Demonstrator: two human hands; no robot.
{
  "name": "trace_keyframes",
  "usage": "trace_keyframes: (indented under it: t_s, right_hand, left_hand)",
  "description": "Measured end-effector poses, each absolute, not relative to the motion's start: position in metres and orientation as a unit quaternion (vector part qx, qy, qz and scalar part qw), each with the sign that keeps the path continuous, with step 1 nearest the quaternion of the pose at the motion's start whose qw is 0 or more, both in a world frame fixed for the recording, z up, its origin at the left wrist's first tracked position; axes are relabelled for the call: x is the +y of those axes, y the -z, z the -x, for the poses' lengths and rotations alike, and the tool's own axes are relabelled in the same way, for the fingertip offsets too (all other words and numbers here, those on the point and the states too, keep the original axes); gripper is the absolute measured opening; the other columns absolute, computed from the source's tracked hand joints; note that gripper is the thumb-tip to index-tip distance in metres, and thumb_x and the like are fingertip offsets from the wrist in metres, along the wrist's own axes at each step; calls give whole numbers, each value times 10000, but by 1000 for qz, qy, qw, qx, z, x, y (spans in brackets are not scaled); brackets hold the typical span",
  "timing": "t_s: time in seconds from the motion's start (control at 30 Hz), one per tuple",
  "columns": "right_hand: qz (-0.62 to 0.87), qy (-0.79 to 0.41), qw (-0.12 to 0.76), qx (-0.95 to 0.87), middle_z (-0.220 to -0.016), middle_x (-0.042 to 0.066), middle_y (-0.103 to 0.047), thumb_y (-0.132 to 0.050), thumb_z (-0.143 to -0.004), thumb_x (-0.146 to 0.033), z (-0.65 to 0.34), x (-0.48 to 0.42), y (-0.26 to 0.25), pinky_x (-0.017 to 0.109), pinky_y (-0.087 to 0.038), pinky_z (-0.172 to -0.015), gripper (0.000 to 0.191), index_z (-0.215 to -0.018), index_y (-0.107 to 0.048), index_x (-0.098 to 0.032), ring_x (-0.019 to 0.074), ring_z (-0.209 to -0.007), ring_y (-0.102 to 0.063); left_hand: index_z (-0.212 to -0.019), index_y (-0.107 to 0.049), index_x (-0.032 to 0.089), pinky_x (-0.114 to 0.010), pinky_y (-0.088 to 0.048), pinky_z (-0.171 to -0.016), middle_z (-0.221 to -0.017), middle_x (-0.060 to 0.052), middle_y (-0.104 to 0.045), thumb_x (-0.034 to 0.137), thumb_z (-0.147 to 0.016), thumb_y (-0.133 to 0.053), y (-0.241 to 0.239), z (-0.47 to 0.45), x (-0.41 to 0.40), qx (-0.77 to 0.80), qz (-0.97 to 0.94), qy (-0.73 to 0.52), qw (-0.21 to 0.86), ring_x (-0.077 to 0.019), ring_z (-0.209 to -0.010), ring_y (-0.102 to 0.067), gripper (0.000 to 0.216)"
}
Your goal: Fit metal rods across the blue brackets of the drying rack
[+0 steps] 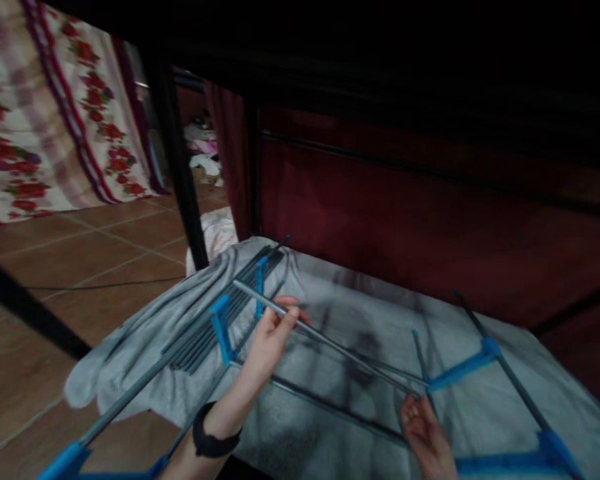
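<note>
Together, both hands (275,327) grasping a grey rod (330,341), right hand (426,430) seemingly at its end.

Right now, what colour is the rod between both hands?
The rod is metallic grey, best seen in the head view.

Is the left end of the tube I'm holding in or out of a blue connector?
Out: beyond the left hand, the gray tube has a bare tip with nothing fitted around it.

A pile of rods (200,343) lies on a blanket (130,363), with two brackets (465,369) far to its right. Floor (115,250) lies left; a curtain (230,153) hangs behind the blanket's far left corner.
</note>
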State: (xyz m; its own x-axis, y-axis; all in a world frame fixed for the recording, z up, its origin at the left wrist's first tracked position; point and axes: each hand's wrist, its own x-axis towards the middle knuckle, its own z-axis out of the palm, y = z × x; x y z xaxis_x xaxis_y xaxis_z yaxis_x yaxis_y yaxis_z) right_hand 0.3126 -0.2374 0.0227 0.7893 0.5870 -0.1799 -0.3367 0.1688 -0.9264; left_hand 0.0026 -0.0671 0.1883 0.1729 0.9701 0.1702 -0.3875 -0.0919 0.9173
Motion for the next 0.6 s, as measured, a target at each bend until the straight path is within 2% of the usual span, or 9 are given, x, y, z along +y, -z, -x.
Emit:
trace_keyframes:
  t_s: [0.1, 0.17, 0.27, 0.37, 0.47, 0.6]
  right_hand:
    - [560, -290, 776, -29, -713, 29, -622, -807, -687, -427, -325, -238, -3, 627, -645, -766, 220, -623, -617, -337, 305, -720, -703]
    - [544, -268, 794, -20, -691, 30, -641, -820, -684, -393, -326, -240, -3, 562, -645, -747, 184, -653, -651, -326, 306, -756, -721]
    - [528, -240, 814, -4, -683, 11, -667, -857, -691, -396, -322, -239, -11, 496, -653, -773, 216, -690, -667, -293, 276, -801, -738]
    - [510, -212, 834, 10, -765, 22, -740, -892, -676, -408, -319, -235, -15, 459, -659, -795, 261, -685, -659, -290, 259, -837, -750]
    - [482, -193, 854, 13, -815, 2, -766, -930, -643, -407, -317, -235, -18, 453, -667, -815, 292, -717, -667, -303, 239, -827, -744]
    - [454, -181, 872, 7, -773, -34, -723, -943, -680, -436, -312, -239, -31, 411, -655, -851, 343, -709, -629, -301, 192, -768, -709]
  left_hand:
    - [-983, -700, 178, -301, -573, -760, -863, -63, -783, 494, -700, -983, -158, -12, -50, 399, -398, -540, 626, -209, -837, -731, 510]
    - [-958, -718, 171, -288, -595, -763, -890, -60, -790, 429, -674, -1003, -145, -18, -46, 409, -377, -513, 653, -211, -876, -742, 478]
    - [-915, -741, 160, -264, -621, -760, -865, -41, -788, 244, -747, -946, -138, -30, -46, 419, -368, -476, 680, -180, -828, -741, 277]
    - [-859, -747, 149, -256, -640, -738, -811, -25, -778, 83, -820, -831, -138, -43, -48, 443, -331, -434, 711, -153, -734, -734, 114]
    - [-795, -734, 139, -257, -654, -732, -768, -20, -762, -14, -861, -726, -137, -54, -48, 471, -288, -398, 733, -151, -707, -748, 167]
    - [-709, -679, 137, -278, -673, -763, -761, -17, -743, -59, -883, -658, -128, -58, -45, 491, -255, -381, 741, -171, -742, -779, 263]
